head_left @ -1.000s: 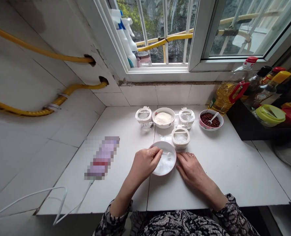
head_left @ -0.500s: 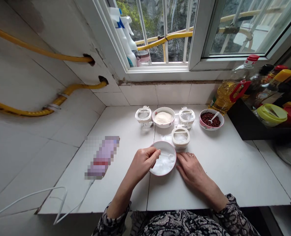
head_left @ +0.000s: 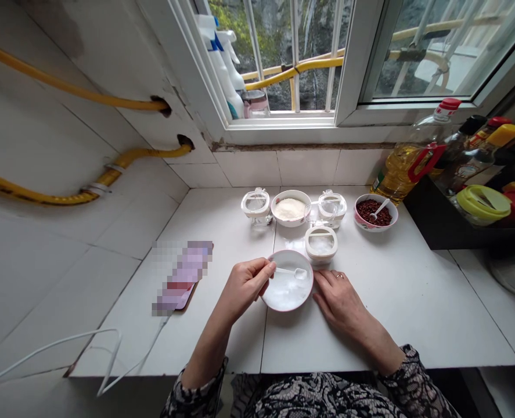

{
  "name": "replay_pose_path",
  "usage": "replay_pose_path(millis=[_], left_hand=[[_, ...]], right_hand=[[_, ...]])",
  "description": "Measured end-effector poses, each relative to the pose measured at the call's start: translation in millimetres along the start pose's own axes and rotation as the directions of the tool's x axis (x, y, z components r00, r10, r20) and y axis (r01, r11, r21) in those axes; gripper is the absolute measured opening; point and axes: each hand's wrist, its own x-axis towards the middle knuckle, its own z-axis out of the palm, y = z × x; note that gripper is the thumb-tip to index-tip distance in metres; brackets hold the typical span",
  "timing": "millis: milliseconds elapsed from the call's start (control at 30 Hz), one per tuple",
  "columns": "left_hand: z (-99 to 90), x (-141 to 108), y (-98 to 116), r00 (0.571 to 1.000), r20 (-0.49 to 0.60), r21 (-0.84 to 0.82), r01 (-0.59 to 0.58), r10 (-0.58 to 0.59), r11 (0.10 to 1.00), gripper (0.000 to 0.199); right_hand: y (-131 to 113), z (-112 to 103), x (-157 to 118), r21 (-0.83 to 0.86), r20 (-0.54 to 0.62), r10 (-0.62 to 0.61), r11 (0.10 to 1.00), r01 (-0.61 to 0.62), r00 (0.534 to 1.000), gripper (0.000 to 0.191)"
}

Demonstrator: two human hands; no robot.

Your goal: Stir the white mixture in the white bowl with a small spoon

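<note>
Between finger and thumb my left hand point(head_left: 251, 284) pinches the handle of a small white spoon point(head_left: 299, 273), held over a bowl with a pink rim. That bowl point(head_left: 290, 295) holds a white grainy substance. My right hand point(head_left: 339, 295), wearing a ring, lies on the counter with its fingers stretched out, the fingertips at the bowl's right edge. Right behind the bowl stands a clear jar with a white-rimmed lid point(head_left: 321, 244), with white contents.
Along the back are two more lidded jars point(head_left: 256, 205) point(head_left: 331, 207), a bowl of white powder point(head_left: 290, 209) and a bowl of dark red grains point(head_left: 374, 213) with a spoon. An oil bottle point(head_left: 403, 157) and a black condiment rack point(head_left: 435, 217) stand right; a cabled phone point(head_left: 183, 278) lies left.
My left hand has drawn slightly left with the spoon, whose bowl now shows more clearly over the dish. My right hand stays at the bowl's edge.
</note>
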Motion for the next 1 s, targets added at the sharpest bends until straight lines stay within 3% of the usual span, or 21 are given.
replay_pose_path(millis=[300, 467, 600, 700, 800, 900, 933, 1000], left_hand=[[-3.6, 6, 3, 0.999, -0.027, -0.063, -0.038, 0.037, 0.997, 0.039], [3.3, 11, 14, 0.960, -0.196, -0.044, -0.213, 0.201, 0.976, 0.034], [16.3, 16, 20, 0.887, -0.310, 0.021, -0.354, 0.343, 0.935, 0.030], [26.2, 21, 19, 0.814, -0.343, 0.165, -0.439, 0.469, 0.883, 0.029], [34.1, 27, 12, 0.684, -0.269, 0.451, -0.533, 0.678, 0.716, 0.030], [38.0, 30, 5, 0.539, -0.198, 0.671, -0.535, 0.819, 0.514, 0.029], [38.0, 30, 4, 0.514, -0.200, 0.700, -0.522, 0.835, 0.488, 0.029], [36.2, 27, 4, 0.509, -0.226, 0.693, -0.515, 0.831, 0.504, 0.029]], right_hand=[[-1, 0, 0, 0.006, 0.017, 0.007, 1.000, -0.007, 1.000, 0.050], [0, 2, -1, 0.000, -0.008, 0.005, 1.000, -0.005, 1.000, 0.052], [1, 3, -1, 0.007, -0.008, 0.001, 1.000, -0.001, 1.000, 0.050], [1, 2, -1, 0.006, -0.002, 0.006, 1.000, -0.006, 1.000, 0.050], [-1, 0, 0, 0.003, 0.002, 0.013, 1.000, -0.013, 1.000, 0.051], [-3, -1, 0, -0.004, 0.003, 0.021, 1.000, -0.021, 1.000, 0.051], [-3, -1, 0, -0.004, 0.006, 0.021, 1.000, -0.021, 1.000, 0.051], [-3, -1, 1, -0.004, 0.004, 0.020, 1.000, -0.020, 1.000, 0.051]])
